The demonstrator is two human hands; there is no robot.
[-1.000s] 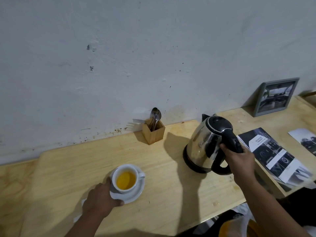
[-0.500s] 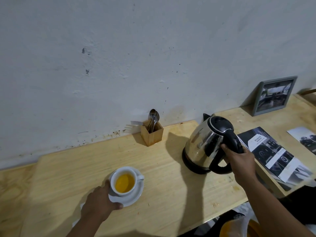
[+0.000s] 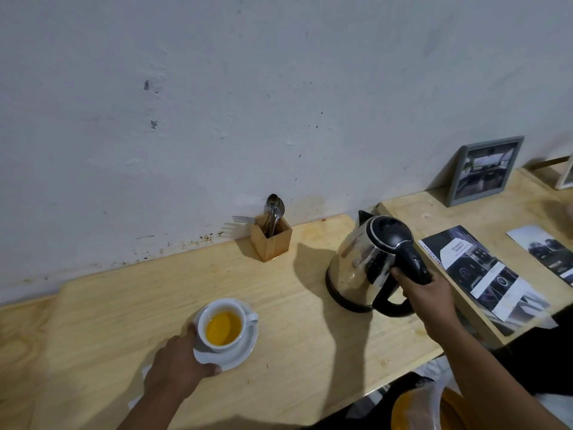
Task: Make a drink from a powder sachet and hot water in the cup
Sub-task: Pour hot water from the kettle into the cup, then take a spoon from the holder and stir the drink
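Note:
A white cup (image 3: 217, 342) holding orange-yellow liquid stands on a white saucer (image 3: 245, 349) on the wooden table (image 3: 310, 336). My left hand (image 3: 178, 364) grips the saucer's near-left rim, thumb against the cup. To the right, a steel electric kettle (image 3: 359, 265) with a black lid sits upright on the table. My right hand (image 3: 424, 293) is closed around its black handle. A white scrap of paper (image 3: 145, 372) shows partly under my left wrist; I cannot tell if it is the sachet.
A wooden holder (image 3: 271, 242) with spoons and a fork stands at the wall behind the cup. Brochures (image 3: 483, 274) lie right of the kettle, and a framed picture (image 3: 483, 170) leans on the wall. An orange bag (image 3: 434, 411) sits below the table edge.
The kettle has stayed upright on the table, my right hand still on its handle. My left hand keeps hold of the saucer. Only the camera view has shifted slightly.

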